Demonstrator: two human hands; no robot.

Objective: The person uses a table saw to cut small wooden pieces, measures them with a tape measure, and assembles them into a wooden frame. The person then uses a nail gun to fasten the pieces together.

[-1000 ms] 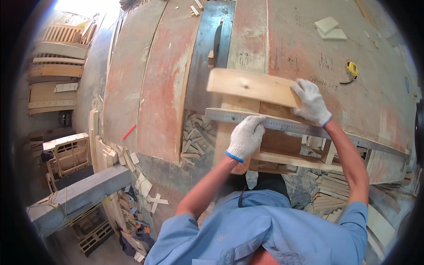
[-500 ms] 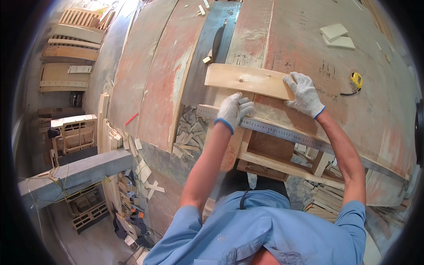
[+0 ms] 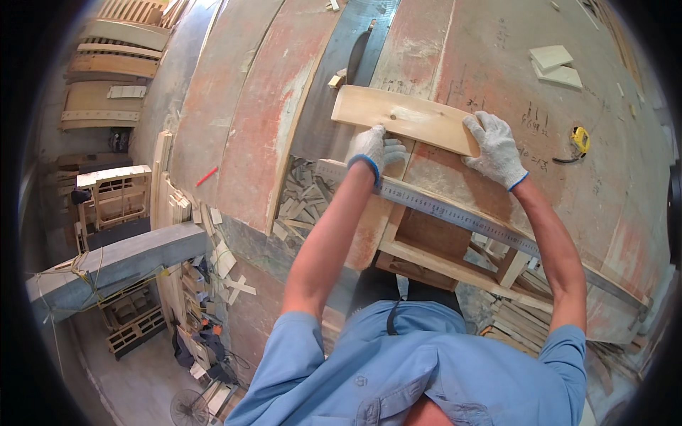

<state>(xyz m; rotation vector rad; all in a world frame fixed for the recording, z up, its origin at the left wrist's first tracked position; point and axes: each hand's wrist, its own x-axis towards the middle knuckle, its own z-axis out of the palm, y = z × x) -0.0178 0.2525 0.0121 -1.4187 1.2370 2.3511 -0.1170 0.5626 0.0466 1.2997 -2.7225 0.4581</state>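
Observation:
A pale wooden board (image 3: pixel 405 116) with a slightly curved long side lies across the worn saw table (image 3: pixel 469 181). My right hand (image 3: pixel 495 148), in a white glove with a blue cuff, grips its right end, thumb on the near side. At the board's near edge is my gloved left hand (image 3: pixel 380 147), its fingers partly stretched and slightly apart, fingertips touching the edge; the thumb is hidden. Just beyond the board's left end, a dark saw blade (image 3: pixel 357 55) rises beside a bluish metal strip (image 3: pixel 380 39). A small wood block (image 3: pixel 337 80) sits next to it.
A metal ruler (image 3: pixel 455 214) runs along the table's front edge. To the right are a yellow tape measure (image 3: pixel 581 139) and white offcuts (image 3: pixel 555 65). A red pencil (image 3: pixel 207 176) lies left. Scrap wood (image 3: pixel 302 199) fills a gap, and a grey beam (image 3: pixel 121 259) stands lower left.
My left hand has moved forward from near the ruler to the board's near edge. My right hand stays on the board's right end. The whole view has shifted and turned slightly.

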